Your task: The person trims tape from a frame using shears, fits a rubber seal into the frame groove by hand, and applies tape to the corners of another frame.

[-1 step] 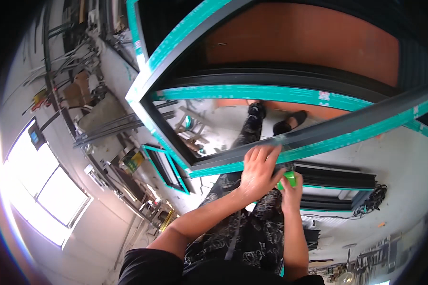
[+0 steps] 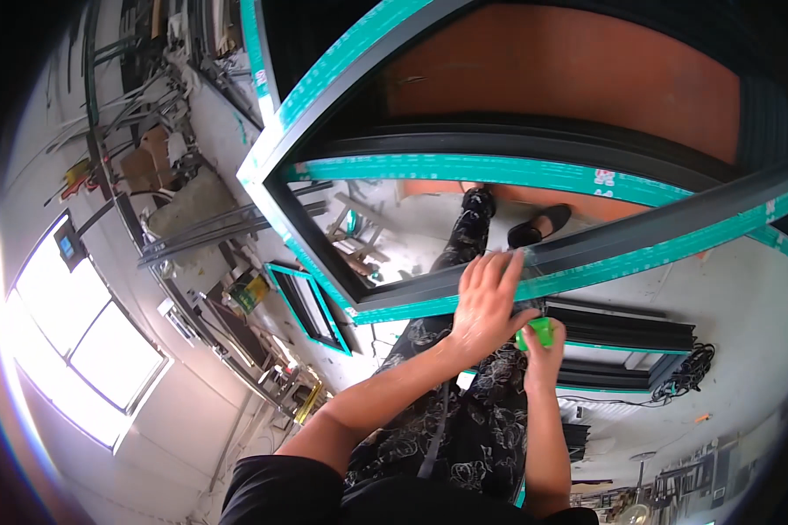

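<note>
A large black window frame (image 2: 639,232) with teal protective film along its edges lies tilted in front of me. My left hand (image 2: 488,297) rests at the frame's near bar, fingers stretched out and nearly together, holding nothing. Just below that bar, my right hand (image 2: 543,352) grips a small bright green object (image 2: 535,332); its kind is partly hidden by my fingers. Between this object and the bar there is a faint clear, shiny patch, too blurred to make out. My left thumb reaches close to the green object.
Black profiles (image 2: 622,328) with teal edges lie on the floor at right, beside coiled black cable (image 2: 699,363). A smaller teal-edged frame (image 2: 309,306) leans at left. Racks of long bars line the left wall near a window (image 2: 83,341). An orange-brown panel (image 2: 569,70) lies beyond.
The view has shifted slightly. My left hand's fingers are a little straighter and higher over the bar; my right hand keeps hold of the green object.
</note>
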A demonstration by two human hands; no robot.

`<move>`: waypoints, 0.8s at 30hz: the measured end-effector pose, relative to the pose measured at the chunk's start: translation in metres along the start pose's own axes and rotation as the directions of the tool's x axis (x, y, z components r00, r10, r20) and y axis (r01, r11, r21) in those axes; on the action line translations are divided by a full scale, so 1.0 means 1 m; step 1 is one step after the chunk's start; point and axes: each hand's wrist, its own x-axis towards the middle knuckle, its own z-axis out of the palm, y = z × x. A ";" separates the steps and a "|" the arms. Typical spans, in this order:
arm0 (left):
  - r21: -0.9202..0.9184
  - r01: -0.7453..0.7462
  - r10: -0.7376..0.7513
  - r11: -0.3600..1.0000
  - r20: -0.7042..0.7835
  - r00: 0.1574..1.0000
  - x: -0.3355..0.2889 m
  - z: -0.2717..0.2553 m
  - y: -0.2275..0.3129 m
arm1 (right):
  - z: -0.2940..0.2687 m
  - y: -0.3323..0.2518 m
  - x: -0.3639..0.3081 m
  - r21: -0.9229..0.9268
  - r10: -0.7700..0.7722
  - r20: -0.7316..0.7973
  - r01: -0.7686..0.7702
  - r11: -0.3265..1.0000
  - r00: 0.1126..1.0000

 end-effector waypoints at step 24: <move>0.418 -0.096 0.236 0.903 -0.298 0.925 -0.014 0.096 -0.050 | 0.032 -0.086 -0.030 0.262 0.056 0.417 -0.179 0.948 0.907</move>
